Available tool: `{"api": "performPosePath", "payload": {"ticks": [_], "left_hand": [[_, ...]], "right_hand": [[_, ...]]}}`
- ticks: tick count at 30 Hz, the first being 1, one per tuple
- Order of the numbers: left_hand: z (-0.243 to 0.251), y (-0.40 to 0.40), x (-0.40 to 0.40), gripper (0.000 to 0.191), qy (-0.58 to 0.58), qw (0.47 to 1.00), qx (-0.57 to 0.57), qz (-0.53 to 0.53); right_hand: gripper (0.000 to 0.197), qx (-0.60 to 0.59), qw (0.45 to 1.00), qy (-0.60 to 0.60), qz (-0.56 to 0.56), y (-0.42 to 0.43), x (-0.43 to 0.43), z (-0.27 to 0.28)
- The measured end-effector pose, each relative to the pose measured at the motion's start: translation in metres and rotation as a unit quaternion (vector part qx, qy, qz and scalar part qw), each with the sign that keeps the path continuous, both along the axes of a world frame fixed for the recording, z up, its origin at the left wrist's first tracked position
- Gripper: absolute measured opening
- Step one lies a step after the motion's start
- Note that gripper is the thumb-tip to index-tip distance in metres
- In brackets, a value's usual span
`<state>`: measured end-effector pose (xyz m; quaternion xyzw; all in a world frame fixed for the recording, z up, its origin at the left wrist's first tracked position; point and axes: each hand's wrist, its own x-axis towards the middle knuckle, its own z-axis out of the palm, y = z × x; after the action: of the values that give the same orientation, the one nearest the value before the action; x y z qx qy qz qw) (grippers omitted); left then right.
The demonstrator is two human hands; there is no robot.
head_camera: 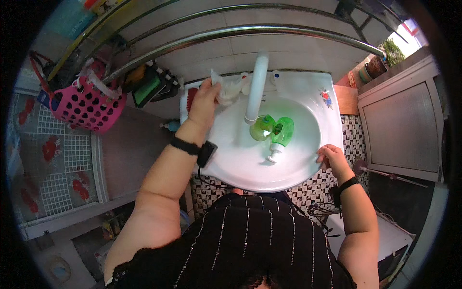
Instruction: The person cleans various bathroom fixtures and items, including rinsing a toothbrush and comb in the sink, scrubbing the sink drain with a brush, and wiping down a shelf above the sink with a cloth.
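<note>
At the back left of a white ceramic washbasin [231, 159], my left hand [206, 101] holds a crumpled, translucent whitish plastic piece, perhaps a bag [229, 88]. My right hand [330, 157] is by the basin's right front rim, its fingers slightly curled and nothing seen in them. In the bowl lie a green translucent pump bottle [283, 132] with a white pump head pointing to the front and, touching it, a round yellow-green object [262, 128]. A white faucet spout [258, 83] arches over them from the back wall.
Metal rails [216, 32] cross above the basin's back. On the left hang a pink perforated basket [90, 104] and a green-and-black item [149, 90]. A red comb-like object [191, 97] lies beside my left hand. A grey-panelled door [402, 115] stands at the right.
</note>
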<state>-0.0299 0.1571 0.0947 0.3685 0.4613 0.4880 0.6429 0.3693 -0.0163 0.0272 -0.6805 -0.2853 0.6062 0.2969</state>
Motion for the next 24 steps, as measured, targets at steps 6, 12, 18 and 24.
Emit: {"api": "performPosePath", "payload": {"ticks": [6, 12, 18, 24], "left_hand": [[-0.039, -0.087, -0.003, 0.037, 0.008, 0.980, -0.063, -0.187], [-0.030, -0.109, 0.029, 0.041, 0.137, 0.904, 0.079, -0.397], [-0.051, -0.124, -0.007, 0.030, 0.335, 0.868, 0.178, -0.321], [-0.102, -0.141, -0.021, 0.019, 0.447, 0.827, 0.186, -0.284]], "right_hand": [[0.052, 0.164, 0.968, 0.084, 0.169, 0.033, -0.100, 0.053], [0.050, 0.095, 0.953, 0.154, 0.244, 0.042, -0.156, 0.036], [0.018, 0.059, 0.968, -0.049, 0.240, 0.080, -0.059, 0.079], [0.028, 0.249, 0.951, -0.092, 0.156, 0.160, -0.021, 0.073]]}}
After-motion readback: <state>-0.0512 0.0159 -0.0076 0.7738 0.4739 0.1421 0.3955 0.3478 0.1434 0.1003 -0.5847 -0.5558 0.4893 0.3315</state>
